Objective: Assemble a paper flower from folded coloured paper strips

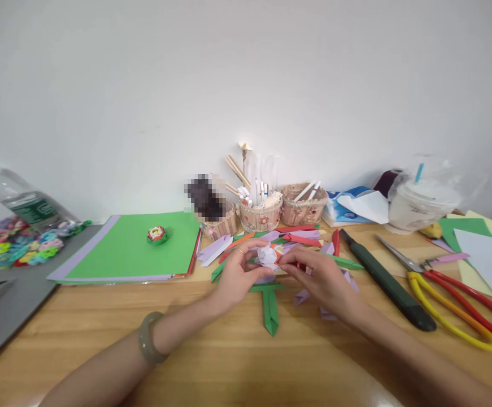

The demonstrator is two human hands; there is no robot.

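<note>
Between my two hands is a small folded paper flower [266, 255], white-lilac with orange parts, held just above the table. My left hand [240, 272] pinches its left side between thumb and fingers. From the right, my right hand [313, 270] has its fingers closed on the flower's edge; the fingertips are partly hidden. Folded paper strips [229, 249] in purple, red, orange and green lie behind and around both hands. Below them a folded green piece [270, 311] rests on the wood. A finished-looking green, red and yellow paper flower [157, 234] sits on the green sheets at left.
Scissors [423, 274] and a dark green long-handled tool [387, 280] lie at right. Three wooden baskets [260, 217] stand along the wall. A tissue pack [351, 206] and a drink cup [419, 203] are at back right. Green paper sheets [114, 251] and a bottle [29, 203] are left.
</note>
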